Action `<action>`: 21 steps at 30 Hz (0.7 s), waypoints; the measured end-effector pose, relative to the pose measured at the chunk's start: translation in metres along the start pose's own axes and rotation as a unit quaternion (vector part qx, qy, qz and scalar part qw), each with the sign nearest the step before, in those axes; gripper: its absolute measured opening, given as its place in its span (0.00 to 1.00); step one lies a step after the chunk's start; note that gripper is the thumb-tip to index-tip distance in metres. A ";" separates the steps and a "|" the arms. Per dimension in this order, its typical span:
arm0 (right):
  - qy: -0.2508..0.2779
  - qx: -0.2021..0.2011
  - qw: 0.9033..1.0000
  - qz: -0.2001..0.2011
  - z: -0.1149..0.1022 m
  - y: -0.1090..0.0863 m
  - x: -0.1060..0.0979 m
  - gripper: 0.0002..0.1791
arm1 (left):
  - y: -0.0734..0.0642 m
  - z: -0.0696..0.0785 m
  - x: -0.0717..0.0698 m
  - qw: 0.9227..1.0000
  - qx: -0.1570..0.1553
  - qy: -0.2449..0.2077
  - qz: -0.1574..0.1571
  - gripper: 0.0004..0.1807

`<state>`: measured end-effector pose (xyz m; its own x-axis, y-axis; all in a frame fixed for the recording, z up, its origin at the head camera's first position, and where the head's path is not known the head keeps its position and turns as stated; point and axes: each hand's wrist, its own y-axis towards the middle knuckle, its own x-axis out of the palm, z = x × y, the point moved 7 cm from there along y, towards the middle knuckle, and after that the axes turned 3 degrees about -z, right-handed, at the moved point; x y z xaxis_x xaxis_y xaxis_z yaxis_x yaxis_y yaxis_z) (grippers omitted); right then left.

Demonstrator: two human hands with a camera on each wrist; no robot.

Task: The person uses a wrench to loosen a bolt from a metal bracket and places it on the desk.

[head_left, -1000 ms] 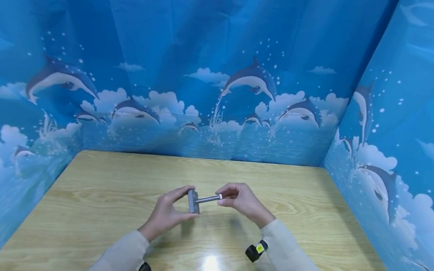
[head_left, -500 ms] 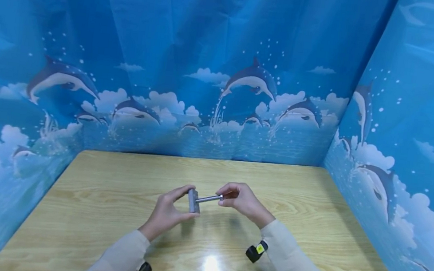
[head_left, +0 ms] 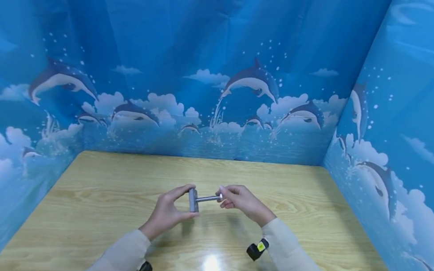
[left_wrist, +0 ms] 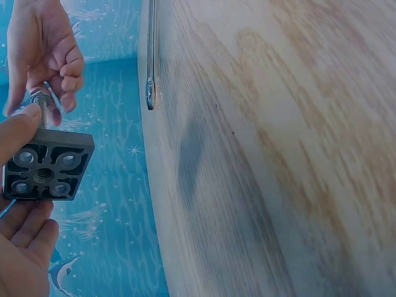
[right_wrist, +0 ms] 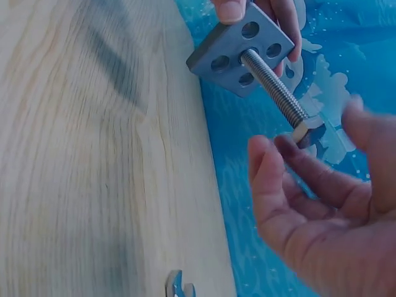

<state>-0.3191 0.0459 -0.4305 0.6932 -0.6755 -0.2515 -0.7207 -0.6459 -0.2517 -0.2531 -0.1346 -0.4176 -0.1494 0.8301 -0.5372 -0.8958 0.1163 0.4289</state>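
Note:
My left hand [head_left: 165,214] grips a grey square plate [head_left: 193,200] by its edges, thumb on one side and fingers on the other. Round holes sit near its corners, and in the left wrist view its recessed face [left_wrist: 55,137] shows a threaded centre hole. A long threaded bolt [right_wrist: 275,86] stands out from the plate's flat face, its hex head [right_wrist: 309,133] toward my right hand [head_left: 245,203]. In the right wrist view the thumb is apart from the head while loosely bent fingertips lie beside it; whether they touch cannot be told.
On the wood-grain table [head_left: 114,191] lies a shiny metal tool with a ring end [left_wrist: 150,93]. An open wrench end [right_wrist: 179,286] shows near the table edge in the right wrist view. Blue dolphin curtains [head_left: 193,61] stand behind and at the sides.
My right hand has turned at the bolt head, its thumb and fingers shifting from around the head to a looser pose. The left hand and plate stay nearly still.

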 end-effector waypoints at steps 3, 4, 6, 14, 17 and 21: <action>0.038 0.026 0.999 -0.009 0.005 0.000 0.004 0.33 | -0.001 0.001 0.000 1.000 0.013 0.002 0.002 0.40; 0.044 0.037 0.998 -0.013 0.006 0.000 0.006 0.34 | -0.001 0.002 0.000 1.000 0.016 0.003 0.001 0.40; 0.054 0.052 0.997 -0.020 0.008 -0.002 0.009 0.35 | -0.002 0.002 -0.001 1.000 0.020 0.003 0.001 0.40; 0.052 0.048 0.997 -0.011 0.008 -0.004 0.012 0.25 | -0.006 -0.004 0.000 1.000 0.020 0.003 0.001 0.40; 0.015 0.028 0.999 0.009 0.009 -0.004 0.010 0.17 | -0.008 -0.010 0.000 1.000 0.003 -0.011 0.004 0.39; -0.028 -0.003 0.999 0.042 0.011 -0.004 0.009 0.16 | -0.010 -0.015 -0.001 0.999 -0.014 -0.028 0.008 0.38</action>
<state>-0.3101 0.0462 -0.4426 0.6291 -0.7067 -0.3237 -0.7766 -0.5899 -0.2214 -0.2498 -0.1451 -0.4322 -0.1419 0.8608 -0.4887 -0.9046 0.0876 0.4171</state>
